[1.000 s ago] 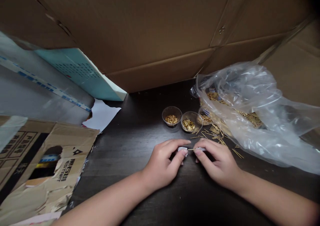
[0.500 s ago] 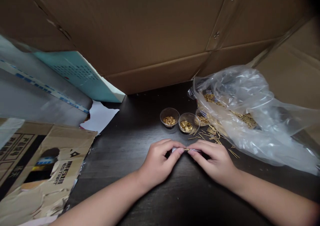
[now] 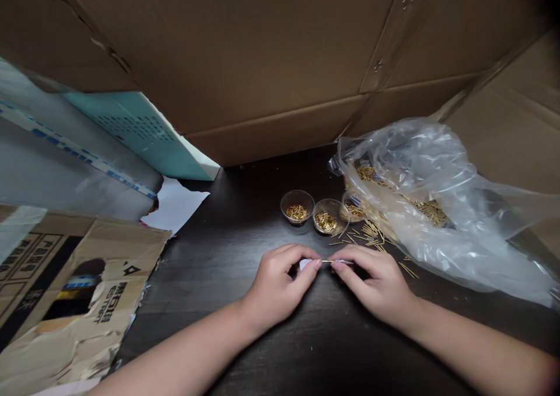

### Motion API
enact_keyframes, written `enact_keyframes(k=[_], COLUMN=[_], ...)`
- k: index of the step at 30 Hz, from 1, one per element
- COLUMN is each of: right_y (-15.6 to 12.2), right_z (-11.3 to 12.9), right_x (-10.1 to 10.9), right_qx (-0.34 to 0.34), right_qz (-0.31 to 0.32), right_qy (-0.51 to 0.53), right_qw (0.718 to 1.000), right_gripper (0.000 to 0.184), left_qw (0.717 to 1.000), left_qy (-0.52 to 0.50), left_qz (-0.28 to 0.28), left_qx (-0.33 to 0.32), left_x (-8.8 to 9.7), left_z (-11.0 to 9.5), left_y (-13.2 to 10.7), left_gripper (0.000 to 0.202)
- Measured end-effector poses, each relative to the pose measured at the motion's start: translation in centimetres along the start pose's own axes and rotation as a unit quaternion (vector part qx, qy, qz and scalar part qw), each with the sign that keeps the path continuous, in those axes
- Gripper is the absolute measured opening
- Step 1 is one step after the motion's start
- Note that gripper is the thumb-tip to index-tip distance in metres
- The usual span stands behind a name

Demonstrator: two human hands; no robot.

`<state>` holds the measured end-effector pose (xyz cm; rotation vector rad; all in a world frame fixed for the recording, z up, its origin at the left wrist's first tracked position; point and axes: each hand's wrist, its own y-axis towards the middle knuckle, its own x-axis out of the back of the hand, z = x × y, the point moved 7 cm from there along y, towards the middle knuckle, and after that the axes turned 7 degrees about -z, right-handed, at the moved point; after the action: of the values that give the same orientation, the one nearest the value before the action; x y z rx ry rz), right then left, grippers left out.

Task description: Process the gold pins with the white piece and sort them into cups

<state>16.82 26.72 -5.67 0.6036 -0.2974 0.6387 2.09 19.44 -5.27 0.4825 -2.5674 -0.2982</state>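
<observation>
My left hand (image 3: 277, 282) and my right hand (image 3: 378, 282) rest on a dark wooden table (image 3: 245, 232), fingertips nearly meeting. Both are pinched on the ends of one thin gold pin (image 3: 327, 261), held level between them; small pale pieces show at the fingertips on either side. Just beyond the hands lie several loose gold pins (image 3: 370, 235). Behind those stand two small clear cups (image 3: 297, 207) (image 3: 329, 216) holding short gold parts, with a third cup (image 3: 353, 208) partly under the plastic bag.
A crumpled clear plastic bag (image 3: 441, 209) with more gold pins lies at the right. Brown cardboard walls (image 3: 262, 58) close off the back and right. A torn printed cardboard box (image 3: 74, 291) and a teal sheet (image 3: 144, 133) fill the left side.
The hands have drawn closer together on the pin since a second ago. The view has shifted slightly; the cups and bag stay put.
</observation>
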Motion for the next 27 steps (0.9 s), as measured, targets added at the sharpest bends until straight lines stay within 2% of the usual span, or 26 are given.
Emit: enact_keyframes(k=[8, 15, 19, 24, 27], right_y=[-0.1, 0.0, 0.1, -0.1, -0.8], right_z=[0.0, 0.8, 1.3, 3.2, 5.2], right_x=[-0.1, 0.0, 0.4, 2.3, 5.2], right_qx=[-0.012, 0.013, 0.037, 0.061, 0.075], right_qz=[0.013, 0.006, -0.023, -0.082, -0.107], right_qy=[0.012, 0.021, 0.013, 0.0, -0.014], right_qw=[1.0, 1.0, 0.999, 0.995, 0.991], right_gripper=[0.01, 0.013, 0.014, 0.012, 0.016], left_qw=[0.998, 0.998, 0.998, 0.999, 1.0], left_qy=[0.016, 0.003, -0.007, -0.007, 0.007], left_qz=[0.016, 0.02, 0.011, -0.006, -0.003], left_qx=[-0.057, -0.059, -0.061, -0.048, -0.027], left_x=[-0.3, -0.3, 0.0, 0.4, 0.3], left_z=[-0.7, -1.0, -1.3, -1.1, -0.4], left_y=[-0.5, -0.5, -0.6, -0.7, -0.6], left_gripper=[0.009, 0.007, 0.006, 0.009, 0.011])
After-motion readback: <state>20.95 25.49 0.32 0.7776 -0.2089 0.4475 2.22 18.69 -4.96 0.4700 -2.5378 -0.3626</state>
